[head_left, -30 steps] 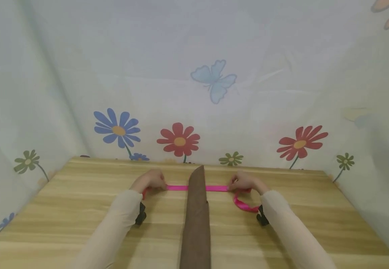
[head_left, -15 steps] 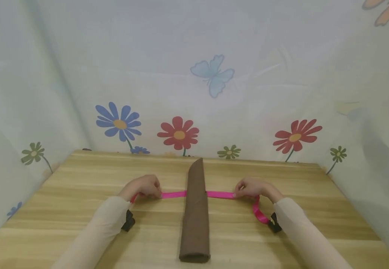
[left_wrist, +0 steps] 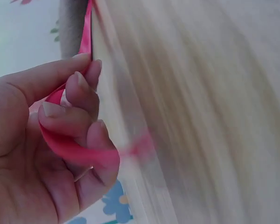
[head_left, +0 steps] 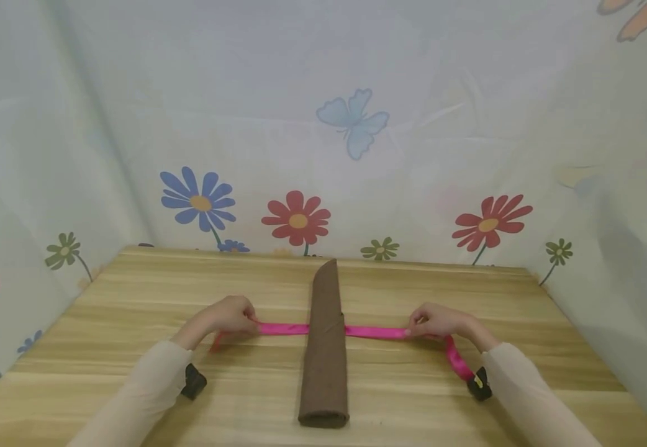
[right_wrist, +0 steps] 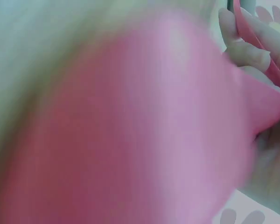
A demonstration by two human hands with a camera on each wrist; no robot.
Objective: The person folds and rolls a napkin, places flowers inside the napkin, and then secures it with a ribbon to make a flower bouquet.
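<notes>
A long brown roll [head_left: 326, 360], cloth-like, lies lengthwise at the middle of the table. A bright pink ribbon [head_left: 376, 332] runs straight out on both sides of it, its middle hidden by the roll. To the left my left hand [head_left: 231, 313] pinches the ribbon between thumb and forefinger. In the left wrist view the ribbon's tail [left_wrist: 81, 154] loops behind the curled fingers. My right hand [head_left: 438, 320] pinches the other side, and from it a tail hangs toward the wrist. That tail, large and blurred, fills much of the right wrist view.
The wood-grain table [head_left: 256, 385] reaches back to a white wall cloth [head_left: 441, 136] printed with flowers and a butterfly. Similar cloth stands along both sides. Black wrist cameras [head_left: 194, 382] sit under the cuffs.
Both hands have moved apart and toward the person, with longer stretches of ribbon showing on each side of the roll. The ribbon now crosses nearer the roll's middle. The head view has shifted slightly.
</notes>
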